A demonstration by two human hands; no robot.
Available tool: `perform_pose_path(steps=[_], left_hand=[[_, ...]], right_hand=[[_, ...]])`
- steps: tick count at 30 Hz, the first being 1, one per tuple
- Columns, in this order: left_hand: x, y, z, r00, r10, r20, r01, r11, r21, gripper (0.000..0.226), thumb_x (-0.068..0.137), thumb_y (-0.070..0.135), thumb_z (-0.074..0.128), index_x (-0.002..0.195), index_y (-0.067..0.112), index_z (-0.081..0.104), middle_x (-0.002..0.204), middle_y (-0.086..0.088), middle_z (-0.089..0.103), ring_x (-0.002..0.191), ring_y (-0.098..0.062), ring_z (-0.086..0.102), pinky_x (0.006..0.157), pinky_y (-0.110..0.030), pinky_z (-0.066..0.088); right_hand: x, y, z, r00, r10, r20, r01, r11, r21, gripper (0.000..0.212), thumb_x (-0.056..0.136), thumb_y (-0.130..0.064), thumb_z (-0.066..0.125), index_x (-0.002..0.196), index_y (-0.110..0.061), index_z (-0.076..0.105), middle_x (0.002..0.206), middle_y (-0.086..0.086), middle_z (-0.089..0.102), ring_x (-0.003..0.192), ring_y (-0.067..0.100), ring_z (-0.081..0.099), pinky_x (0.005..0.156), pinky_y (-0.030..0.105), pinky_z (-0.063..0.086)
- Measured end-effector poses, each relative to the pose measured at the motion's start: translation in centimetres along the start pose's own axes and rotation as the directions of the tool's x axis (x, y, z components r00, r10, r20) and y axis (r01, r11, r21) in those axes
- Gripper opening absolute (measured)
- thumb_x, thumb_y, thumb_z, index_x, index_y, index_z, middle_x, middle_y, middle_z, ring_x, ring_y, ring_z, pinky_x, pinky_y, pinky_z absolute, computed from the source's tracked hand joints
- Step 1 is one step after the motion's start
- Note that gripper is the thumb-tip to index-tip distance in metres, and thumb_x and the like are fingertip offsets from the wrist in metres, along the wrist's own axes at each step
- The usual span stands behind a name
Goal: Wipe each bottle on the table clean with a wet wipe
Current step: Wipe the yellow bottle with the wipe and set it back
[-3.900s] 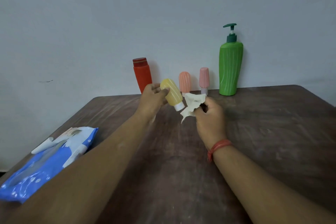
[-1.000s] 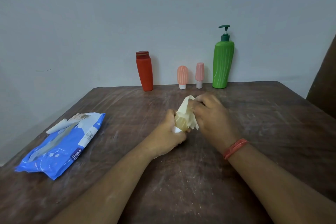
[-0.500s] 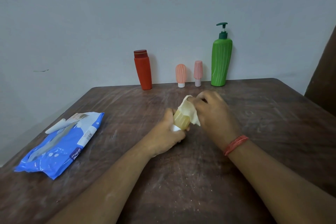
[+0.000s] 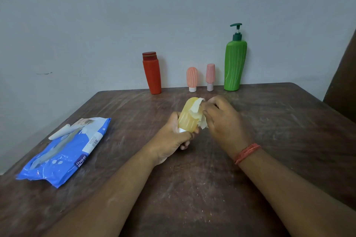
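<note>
Yellow bottle (image 4: pixel 187 116): right at mid-table, held up off the wood, white cap end down in the fist, rounded end pointing up and slightly toward the wall.
Left hand (image 4: pixel 172 139): fingers curled round the bottle's lower end and cap, a firm grip from below.
Wet wipe (image 4: pixel 198 113): crumpled, pale, pressed against the bottle's right side; one flap peeks over the top end, another hangs near the cap.
Right hand (image 4: pixel 221 119): fingers bent and pinching the wipe against the bottle, clamped on the cloth, back of the hand facing the camera.
Red thread band (image 4: pixel 246 153): wound round the right wrist.
Orange-red bottle (image 4: pixel 152 73): standing at the far edge against the wall, leftmost of the row, leaning a touch.
Peach tube (image 4: pixel 192 79): upright on its white cap, just right of the orange-red one, with a gap between them.
Pink tube (image 4: pixel 210 77): upright on its cap, just beside the peach tube.
Green pump bottle (image 4: pixel 235 63): tallest of the lot, dark green pump on top, rightmost in the row, near the pink tube.
Wipes pack (image 4: pixel 65 150): blue and white, lying flat near the left edge, its flap peeled open, well apart from the hands.
Table (image 4: pixel 289 121): dark brown wood, scuffed with pale streaks and specks.
Wall (image 4: pixel 96 25): plain grey-white, directly behind the row.
</note>
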State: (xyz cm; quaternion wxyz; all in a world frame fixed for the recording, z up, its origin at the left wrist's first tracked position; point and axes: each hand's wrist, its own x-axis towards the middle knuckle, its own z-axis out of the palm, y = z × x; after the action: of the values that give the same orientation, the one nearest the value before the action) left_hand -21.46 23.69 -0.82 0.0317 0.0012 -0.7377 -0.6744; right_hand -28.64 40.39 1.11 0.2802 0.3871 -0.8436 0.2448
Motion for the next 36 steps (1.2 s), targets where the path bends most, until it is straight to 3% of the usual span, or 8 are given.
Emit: perform_pose_path(steps=[5, 10, 14, 19, 24, 29, 34, 36], left_hand=[[0.0, 0.0, -0.4, 0.999, 0.024, -0.039, -0.029, 0.989, -0.146, 0.054, 0.069, 0.003, 0.061, 0.119, 0.015, 0.047, 0.075, -0.003, 0.062, 0.055, -0.011, 0.050, 0.050, -0.024, 0.042], [0.0, 0.0, -0.3, 0.997, 0.047, 0.063, -0.036, 0.985, -0.167, 0.058, 0.072, 0.001, 0.061, 0.126, 0.011, 0.042, 0.088, -0.005, 0.068, 0.056, -0.012, 0.047, 0.052, -0.025, 0.041], [0.1, -0.1, -0.3, 0.999, 0.022, -0.024, -0.026, 0.979, -0.200, 0.050, 0.074, 0.002, 0.062, 0.121, 0.012, 0.047, 0.077, -0.001, 0.065, 0.055, -0.011, 0.049, 0.050, -0.025, 0.041], [0.0, 0.1, -0.1, 0.996, 0.046, 0.079, -0.035, 0.989, -0.144, 0.054, 0.082, -0.001, 0.061, 0.130, 0.012, 0.039, 0.091, -0.006, 0.068, 0.058, -0.014, 0.048, 0.053, -0.027, 0.041], [-0.1, 0.3, -0.2, 1.000, 0.016, 0.004, -0.015, 0.980, -0.200, 0.053, 0.075, 0.000, 0.062, 0.124, 0.011, 0.045, 0.084, -0.006, 0.063, 0.055, -0.013, 0.047, 0.051, -0.026, 0.040], [-0.1, 0.3, 0.0, 0.995, 0.014, 0.102, 0.002, 0.987, -0.162, 0.057, 0.080, -0.003, 0.060, 0.131, 0.011, 0.037, 0.088, -0.008, 0.067, 0.057, -0.014, 0.049, 0.053, -0.027, 0.041], [0.1, 0.2, -0.2, 0.999, -0.029, 0.024, 0.033, 0.985, -0.171, 0.049, 0.081, -0.001, 0.064, 0.122, 0.014, 0.041, 0.099, -0.012, 0.058, 0.062, -0.011, 0.055, 0.057, -0.025, 0.046], [0.1, 0.2, -0.1, 0.999, -0.038, 0.027, 0.041, 0.989, -0.140, 0.053, 0.077, 0.002, 0.065, 0.121, 0.016, 0.040, 0.100, -0.012, 0.056, 0.067, -0.010, 0.058, 0.061, -0.026, 0.048]], right_hand=[[-0.9, -2.0, -0.5, 0.994, -0.106, 0.006, 0.105, 0.991, 0.079, 0.016, 0.087, 0.007, 0.061, 0.101, 0.004, 0.068, 0.101, 0.019, 0.062, 0.088, 0.034, 0.062, 0.074, 0.032, 0.046], [0.2, -1.5, -1.2, 0.970, 0.068, -0.231, -0.017, 0.976, 0.216, 0.011, 0.086, 0.003, 0.067, 0.096, 0.000, 0.072, 0.096, 0.012, 0.066, 0.084, 0.021, 0.062, 0.077, 0.019, 0.044], [-1.1, -2.5, -0.2, 0.993, -0.016, -0.113, 0.040, 0.975, 0.217, 0.008, 0.083, 0.002, 0.071, 0.086, -0.004, 0.070, 0.090, 0.008, 0.065, 0.076, 0.020, 0.061, 0.067, 0.013, 0.035], [0.2, -0.6, -0.9, 0.956, 0.159, -0.246, -0.081, 0.950, 0.300, 0.009, 0.086, 0.001, 0.066, 0.087, -0.007, 0.071, 0.092, 0.005, 0.065, 0.081, 0.013, 0.057, 0.071, 0.009, 0.035], [-1.1, -1.1, 0.1, 0.992, 0.005, -0.125, 0.030, 0.961, 0.273, 0.012, 0.084, 0.002, 0.066, 0.083, -0.010, 0.065, 0.088, 0.001, 0.062, 0.076, 0.014, 0.056, 0.066, 0.011, 0.036], [-0.1, 0.1, -0.3, 0.948, 0.234, -0.216, -0.125, 0.897, 0.425, 0.014, 0.085, -0.001, 0.064, 0.085, -0.015, 0.066, 0.084, -0.008, 0.061, 0.074, 0.005, 0.053, 0.066, 0.012, 0.042], [-1.3, -0.8, 0.2, 0.997, 0.012, -0.080, 0.017, 0.936, 0.351, 0.013, 0.083, -0.001, 0.069, 0.083, -0.014, 0.067, 0.084, -0.006, 0.060, 0.071, 0.004, 0.051, 0.064, 0.013, 0.038], [-0.7, -0.4, -0.1, 0.989, 0.081, -0.127, -0.033, 0.940, 0.340, 0.012, 0.083, 0.001, 0.068, 0.085, -0.010, 0.069, 0.087, -0.002, 0.061, 0.075, 0.007, 0.054, 0.066, 0.010, 0.036]])
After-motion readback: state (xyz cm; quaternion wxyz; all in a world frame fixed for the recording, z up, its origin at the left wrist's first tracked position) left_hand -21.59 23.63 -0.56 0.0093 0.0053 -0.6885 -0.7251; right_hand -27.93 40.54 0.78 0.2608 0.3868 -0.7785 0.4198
